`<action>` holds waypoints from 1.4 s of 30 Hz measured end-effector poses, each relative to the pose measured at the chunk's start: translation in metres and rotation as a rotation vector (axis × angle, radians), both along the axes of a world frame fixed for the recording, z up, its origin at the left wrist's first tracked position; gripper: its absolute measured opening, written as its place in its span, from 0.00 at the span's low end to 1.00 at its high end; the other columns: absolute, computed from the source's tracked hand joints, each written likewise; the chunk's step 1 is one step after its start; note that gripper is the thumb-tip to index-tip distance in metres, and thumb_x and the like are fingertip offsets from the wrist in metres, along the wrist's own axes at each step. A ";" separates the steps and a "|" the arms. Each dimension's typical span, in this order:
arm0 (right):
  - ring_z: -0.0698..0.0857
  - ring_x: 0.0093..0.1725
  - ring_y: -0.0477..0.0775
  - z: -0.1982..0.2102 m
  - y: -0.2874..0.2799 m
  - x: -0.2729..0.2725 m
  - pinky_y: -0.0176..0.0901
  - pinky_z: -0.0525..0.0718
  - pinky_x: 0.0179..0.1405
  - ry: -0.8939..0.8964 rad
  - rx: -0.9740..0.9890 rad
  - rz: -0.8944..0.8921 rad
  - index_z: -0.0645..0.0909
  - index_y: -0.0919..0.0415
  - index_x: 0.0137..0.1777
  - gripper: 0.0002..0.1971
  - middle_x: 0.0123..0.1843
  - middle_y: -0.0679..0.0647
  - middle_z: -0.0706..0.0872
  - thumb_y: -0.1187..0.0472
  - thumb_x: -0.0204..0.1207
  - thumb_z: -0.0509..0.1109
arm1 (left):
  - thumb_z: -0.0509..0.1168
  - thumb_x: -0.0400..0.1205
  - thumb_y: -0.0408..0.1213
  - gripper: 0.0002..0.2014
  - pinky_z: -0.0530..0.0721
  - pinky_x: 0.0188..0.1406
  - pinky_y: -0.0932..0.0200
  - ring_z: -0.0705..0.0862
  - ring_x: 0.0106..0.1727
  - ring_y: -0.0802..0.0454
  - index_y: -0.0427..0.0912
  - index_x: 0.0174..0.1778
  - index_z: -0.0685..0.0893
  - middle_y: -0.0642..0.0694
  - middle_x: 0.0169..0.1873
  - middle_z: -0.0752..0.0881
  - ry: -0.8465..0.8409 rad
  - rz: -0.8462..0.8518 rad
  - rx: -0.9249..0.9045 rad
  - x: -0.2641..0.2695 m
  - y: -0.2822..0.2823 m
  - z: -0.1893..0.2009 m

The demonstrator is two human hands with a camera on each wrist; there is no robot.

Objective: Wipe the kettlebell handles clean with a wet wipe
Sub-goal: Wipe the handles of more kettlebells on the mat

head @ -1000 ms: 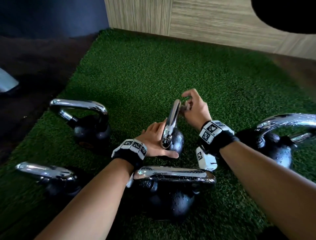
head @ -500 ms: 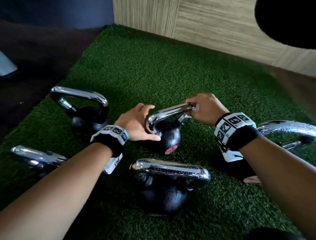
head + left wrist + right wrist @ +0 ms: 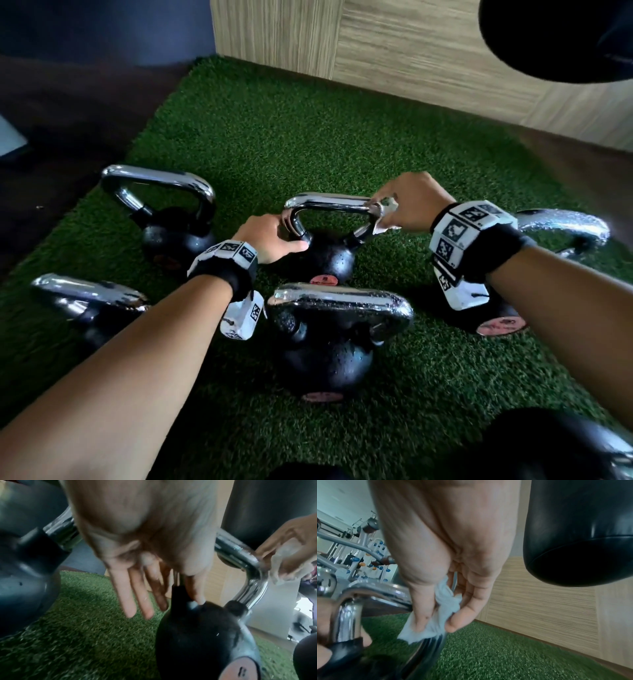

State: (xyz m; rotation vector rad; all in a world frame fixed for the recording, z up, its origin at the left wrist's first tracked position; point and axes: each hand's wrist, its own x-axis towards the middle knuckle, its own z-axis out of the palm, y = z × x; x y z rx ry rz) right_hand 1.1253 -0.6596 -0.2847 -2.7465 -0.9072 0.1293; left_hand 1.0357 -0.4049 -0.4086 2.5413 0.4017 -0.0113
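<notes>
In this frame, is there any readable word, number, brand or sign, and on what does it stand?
No text can be read.
Pink discs on the kettlebell bodies: markings too blurred.
Wristband squares: black-and-white coded patterns, not words.
Left wristband block: the same patterns, unreadable.

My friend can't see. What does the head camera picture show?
A right hand rubs a wet wipe on the shiny handle of a black kettlebell while the left hand steadies its other side. More kettlebells stand around on green turf.
</notes>
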 end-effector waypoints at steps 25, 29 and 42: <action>0.81 0.39 0.40 0.062 -0.038 -0.146 0.35 0.72 0.33 0.075 -0.005 0.197 0.90 0.50 0.50 0.12 0.43 0.43 0.86 0.60 0.68 0.84 | 0.78 0.52 0.70 0.69 0.76 0.73 0.36 0.68 0.83 0.43 0.57 0.89 0.52 0.49 0.84 0.67 0.532 0.036 -0.708 -0.155 -0.084 -0.007; 0.79 0.38 0.37 0.055 -0.024 -0.144 0.31 0.70 0.32 0.056 -0.012 0.206 0.92 0.51 0.55 0.13 0.48 0.47 0.89 0.59 0.71 0.81 | 0.71 0.49 0.81 0.78 0.77 0.74 0.38 0.72 0.81 0.43 0.53 0.90 0.41 0.48 0.87 0.63 0.593 0.041 -0.599 -0.150 -0.093 -0.010; 0.77 0.37 0.32 0.024 -0.021 -0.154 0.16 0.71 0.39 -0.061 0.086 0.280 0.91 0.58 0.57 0.12 0.53 0.49 0.90 0.58 0.74 0.81 | 0.71 0.56 0.78 0.67 0.88 0.62 0.49 0.71 0.80 0.48 0.54 0.90 0.52 0.51 0.84 0.65 0.452 0.031 -0.569 -0.152 -0.096 -0.019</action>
